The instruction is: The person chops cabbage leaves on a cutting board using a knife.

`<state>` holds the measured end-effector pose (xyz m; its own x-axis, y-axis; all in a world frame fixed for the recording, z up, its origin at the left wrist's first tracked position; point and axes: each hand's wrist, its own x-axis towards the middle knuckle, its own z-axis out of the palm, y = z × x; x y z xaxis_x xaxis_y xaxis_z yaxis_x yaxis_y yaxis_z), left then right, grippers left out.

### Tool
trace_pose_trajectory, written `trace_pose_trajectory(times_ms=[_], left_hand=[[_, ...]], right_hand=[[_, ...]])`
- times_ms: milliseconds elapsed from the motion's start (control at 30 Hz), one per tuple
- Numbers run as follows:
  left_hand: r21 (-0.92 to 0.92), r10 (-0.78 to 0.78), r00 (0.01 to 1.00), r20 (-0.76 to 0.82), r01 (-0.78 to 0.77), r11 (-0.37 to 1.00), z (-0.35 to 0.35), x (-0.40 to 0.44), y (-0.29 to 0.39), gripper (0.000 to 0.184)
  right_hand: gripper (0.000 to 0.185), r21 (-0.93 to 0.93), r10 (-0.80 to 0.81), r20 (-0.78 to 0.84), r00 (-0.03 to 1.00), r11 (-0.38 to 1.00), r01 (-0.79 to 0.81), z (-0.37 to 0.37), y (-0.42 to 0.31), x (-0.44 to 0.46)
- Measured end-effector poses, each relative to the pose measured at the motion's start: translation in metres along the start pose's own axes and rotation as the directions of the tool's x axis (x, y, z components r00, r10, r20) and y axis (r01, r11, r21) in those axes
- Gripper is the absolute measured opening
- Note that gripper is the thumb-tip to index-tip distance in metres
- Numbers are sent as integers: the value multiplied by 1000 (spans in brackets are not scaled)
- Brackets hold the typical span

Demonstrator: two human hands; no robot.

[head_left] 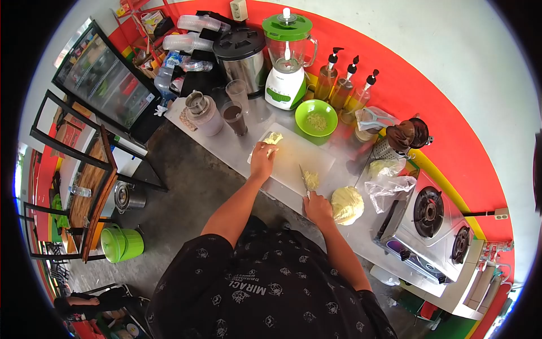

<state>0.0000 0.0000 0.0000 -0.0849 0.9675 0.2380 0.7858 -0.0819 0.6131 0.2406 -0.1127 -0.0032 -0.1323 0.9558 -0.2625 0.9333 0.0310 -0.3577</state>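
Note:
My right hand [318, 207] is closed around the handle of a knife [304, 176], its blade pointing away from me over the white cutting board [294, 148]. Beside the blade lies a small heap of shredded cabbage [311, 180]. At the board's left end, my left hand [262, 161] has its fingers curled at a pale yellow piece of cabbage [274, 138], partly hidden by the hand. A larger rounded chunk of cabbage [346, 205] sits on the counter just right of my right hand. Behind the board, a green bowl [305, 107] contains light shreds.
A blender [287, 70], pump bottles [341, 90] and a steel container [243, 59] line the wall. A cup of dark liquid [234, 118] stands left of the board. To the right are a plastic bag [389, 189] and a two-burner gas stove [432, 220].

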Motion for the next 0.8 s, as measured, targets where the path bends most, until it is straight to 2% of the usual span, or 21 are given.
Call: trace_pose_trajectory(times_ms=[67, 100, 167, 200, 267, 300, 367, 400, 467, 500, 567, 600, 667, 700, 767, 800], left_hand=[[-269, -92, 993, -68, 71, 961, 2, 8, 2, 19], [-257, -90, 994, -61, 72, 964, -3, 9, 0, 19], [-429, -170, 977, -126, 101, 898, -1, 20, 0, 18], [-426, -169, 978, -126, 100, 899, -5, 25, 1, 18], [-656, -335, 942, -16, 243, 714, -14, 32, 2, 18], [-652, -333, 943, -14, 244, 718, -18, 34, 3, 18], [-789, -493, 850, 186, 428, 441, -27, 38, 6, 19], [-783, -489, 852, 187, 430, 449, -30, 37, 5, 19], [-855, -441, 836, 328, 461, 238, -34, 34, 5, 18], [-850, -436, 835, 335, 468, 243, -37, 32, 8, 18], [-828, -396, 893, 212, 379, 412, -40, 27, 15, 20], [-825, -397, 890, 224, 390, 409, -41, 23, 18, 20], [-814, -208, 974, 85, 188, 550, -45, 15, 23, 18], [-814, -213, 972, 95, 199, 545, -46, 10, 26, 18], [-529, -85, 996, 7, 75, 845, -47, 0, 33, 15], [-389, -21, 999, 26, 29, 921, -47, -7, 34, 12]], right_hand=[[40, 57, 14, 0, 1000, 998, -14, -4, 0, 0], [40, 70, 16, 5, 1000, 997, -16, -2, -5, -4], [39, 108, 28, -1, 1000, 994, -28, -2, -3, -4], [39, 111, 27, -1, 1000, 993, -27, 0, -3, -2], [39, 127, -6, -16, 1000, 992, 8, 4, -3, -1], [39, 132, -4, -16, 1000, 991, 6, 5, -2, 0], [38, 159, -43, -11, 999, 986, 44, 8, -1, 3], [38, 170, -39, -13, 999, 985, 40, 8, -4, 4], [39, 171, -52, -51, 997, 984, 60, 9, -7, 4], [39, 178, -43, -51, 998, 983, 51, 7, -10, 4], [37, 159, -21, -2, 1000, 987, 21, 3, -13, 3], [37, 160, -10, 5, 1000, 987, 9, 3, -13, 2], [37, 178, -17, -17, 1000, 984, 19, 4, -12, 0], [37, 175, -9, -7, 1000, 984, 10, 4, -12, -1], [37, 206, -29, -20, 999, 978, 32, 5, -11, -3], [37, 199, -30, -13, 999, 979, 32, 8, -10, -4]])
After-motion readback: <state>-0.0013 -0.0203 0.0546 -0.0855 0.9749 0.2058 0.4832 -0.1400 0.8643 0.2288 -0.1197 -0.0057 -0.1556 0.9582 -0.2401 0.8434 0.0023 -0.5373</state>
